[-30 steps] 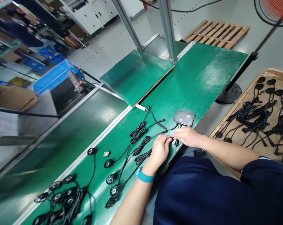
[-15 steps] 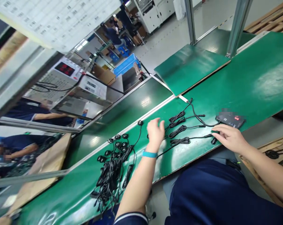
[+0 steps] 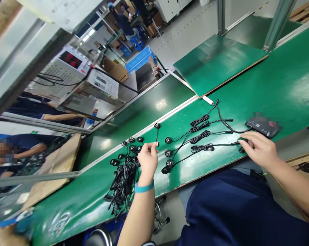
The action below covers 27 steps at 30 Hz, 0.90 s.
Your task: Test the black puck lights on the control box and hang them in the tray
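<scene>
My left hand (image 3: pixel 147 159), with a teal band on its wrist, pinches a small pale part (image 3: pixel 156 144) just above the green bench mat (image 3: pixel 272 85). It sits between a tangled heap of black round-headed cables (image 3: pixel 126 171) on its left and three laid-out cables with coiled middles (image 3: pixel 200 136) on its right. My right hand (image 3: pixel 258 148) rests on the mat's near edge with fingers curled over a black cable plug. A small black box (image 3: pixel 263 124) with cables plugged in lies just beyond that hand.
A darker green conveyor belt (image 3: pixel 134 116) runs along the far side of the mat. A raised green board (image 3: pixel 215 61) and metal posts stand further back. Test equipment with red displays (image 3: pixel 67 68) sits at left. Another person's arm (image 3: pixel 59 117) shows there.
The view swung left. My left hand left the plug beside my right hand, reached left across the laid-out cables and closed on a small pale part. My right hand stayed at the plug.
</scene>
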Each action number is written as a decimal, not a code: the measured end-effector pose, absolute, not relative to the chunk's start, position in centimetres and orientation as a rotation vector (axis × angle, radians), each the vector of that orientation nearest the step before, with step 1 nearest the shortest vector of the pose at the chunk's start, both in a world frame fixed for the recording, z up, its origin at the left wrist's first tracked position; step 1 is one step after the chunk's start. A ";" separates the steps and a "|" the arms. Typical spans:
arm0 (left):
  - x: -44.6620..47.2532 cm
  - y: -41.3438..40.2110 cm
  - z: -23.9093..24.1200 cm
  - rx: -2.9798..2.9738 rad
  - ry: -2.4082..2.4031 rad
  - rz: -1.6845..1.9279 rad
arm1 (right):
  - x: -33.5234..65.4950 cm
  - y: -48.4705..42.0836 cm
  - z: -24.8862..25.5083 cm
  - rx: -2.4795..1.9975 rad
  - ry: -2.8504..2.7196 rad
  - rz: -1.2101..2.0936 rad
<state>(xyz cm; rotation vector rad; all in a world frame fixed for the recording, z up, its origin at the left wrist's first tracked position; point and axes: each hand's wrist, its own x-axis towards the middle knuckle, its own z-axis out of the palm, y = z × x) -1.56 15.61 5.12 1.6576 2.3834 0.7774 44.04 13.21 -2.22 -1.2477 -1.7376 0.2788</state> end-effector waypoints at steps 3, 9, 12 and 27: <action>-1.9 10.0 5.0 1.562 2.348 0.738 | 39.9 12.6 -1.2 -1.080 -1.869 0.359; -0.4 3.7 2.3 1.773 2.324 0.699 | 32.9 12.3 -1.2 -0.832 -2.121 0.560; 0.5 2.1 1.2 1.947 2.314 0.821 | 32.2 12.2 -2.1 -0.836 -2.160 0.575; -0.6 -0.6 0.6 1.788 2.276 0.864 | 32.4 12.1 -2.8 -0.914 -2.153 0.594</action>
